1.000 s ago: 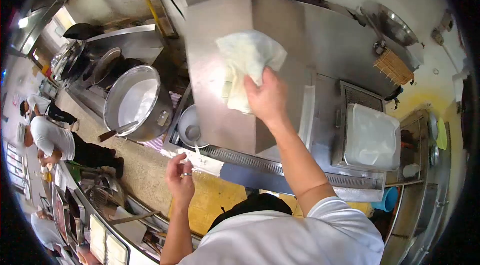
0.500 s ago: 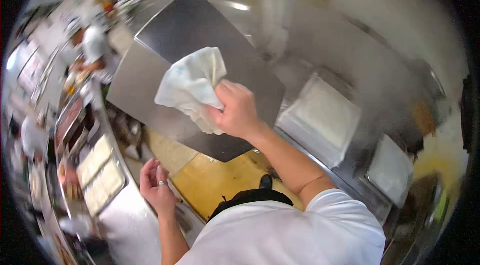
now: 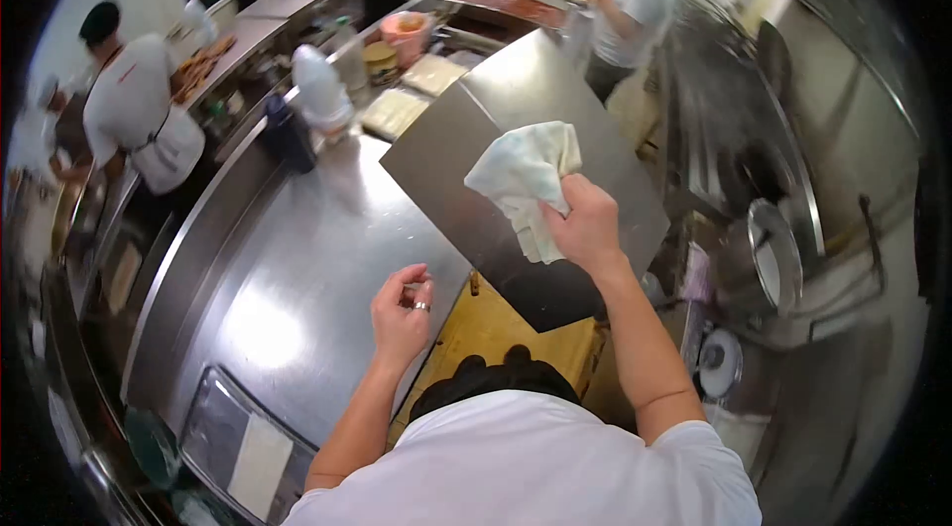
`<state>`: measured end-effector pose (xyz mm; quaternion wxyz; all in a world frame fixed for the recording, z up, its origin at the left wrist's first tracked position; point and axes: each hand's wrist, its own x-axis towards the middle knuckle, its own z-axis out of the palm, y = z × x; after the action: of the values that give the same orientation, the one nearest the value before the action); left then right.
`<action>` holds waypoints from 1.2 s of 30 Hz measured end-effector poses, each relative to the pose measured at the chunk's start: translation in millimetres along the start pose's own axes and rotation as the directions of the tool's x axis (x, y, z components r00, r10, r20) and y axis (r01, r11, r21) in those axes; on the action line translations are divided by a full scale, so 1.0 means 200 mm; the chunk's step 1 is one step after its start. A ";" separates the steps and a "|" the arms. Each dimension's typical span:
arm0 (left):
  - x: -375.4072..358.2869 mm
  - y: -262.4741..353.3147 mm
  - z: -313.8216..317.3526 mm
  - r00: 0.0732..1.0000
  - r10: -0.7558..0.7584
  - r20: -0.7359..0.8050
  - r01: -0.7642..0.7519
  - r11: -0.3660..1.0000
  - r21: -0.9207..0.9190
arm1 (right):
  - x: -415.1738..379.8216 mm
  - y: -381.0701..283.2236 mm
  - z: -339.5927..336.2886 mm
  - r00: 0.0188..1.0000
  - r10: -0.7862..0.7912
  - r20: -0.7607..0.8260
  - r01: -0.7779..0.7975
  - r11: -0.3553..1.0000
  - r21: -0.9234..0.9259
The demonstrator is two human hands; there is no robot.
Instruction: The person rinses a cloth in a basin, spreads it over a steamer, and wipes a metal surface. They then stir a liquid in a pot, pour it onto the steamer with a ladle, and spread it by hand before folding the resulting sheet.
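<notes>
My right hand (image 3: 588, 226) grips a crumpled pale cloth (image 3: 531, 179) and the near edge of a large metal sheet (image 3: 446, 154). The cloth lies between my fingers and the sheet, hanging over its upper face. Tilted in the air, the sheet spans from beside the steel counter (image 3: 327, 238) to the open floor at the right. My left hand (image 3: 404, 316) hovers over the counter's right edge, its fingers loosely curled; a ring shows on one finger. Whether anything small sits between those fingers is hidden.
Beyond the sheet are white trays (image 3: 394, 115), a pink bucket (image 3: 407, 35) and a white bottle (image 3: 319, 90). Co-workers stand at the left (image 3: 149, 110) and back right (image 3: 630, 15). A tray (image 3: 213, 427) lies front left; a pot (image 3: 773, 258) stands right.
The view has swung round, bringing the steel counter in front at left. My right hand still holds the cloth and sheet, which now appear farther right. My left hand is over the counter.
</notes>
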<state>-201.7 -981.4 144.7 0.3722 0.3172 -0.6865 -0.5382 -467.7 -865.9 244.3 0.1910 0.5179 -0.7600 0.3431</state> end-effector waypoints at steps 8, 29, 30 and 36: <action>-0.12 -0.13 -0.27 0.892 -0.204 -0.404 0.207 0.978 -0.035 | 0.20 -0.18 0.85 0.916 -0.086 0.393 -0.025 0.963 0.268; -0.18 -0.08 -0.14 0.732 -0.284 -0.620 0.376 0.927 0.019 | 0.32 -0.08 1.79 0.714 -0.101 0.692 -0.146 0.946 0.289; -0.17 -0.08 -0.14 0.733 -0.275 -0.622 0.369 0.929 0.024 | 0.35 -0.09 1.76 0.700 -0.092 0.708 -0.151 0.950 0.274; -0.16 -0.09 -0.19 0.774 -0.248 -0.582 0.335 0.941 0.044 | 0.41 -0.15 1.52 0.704 -0.078 0.706 -0.114 0.969 0.221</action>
<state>-152.7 -977.6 126.6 0.4475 0.5919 -0.5234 -0.4189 -452.4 -1145.3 95.9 -0.1857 0.6221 -0.7307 0.2112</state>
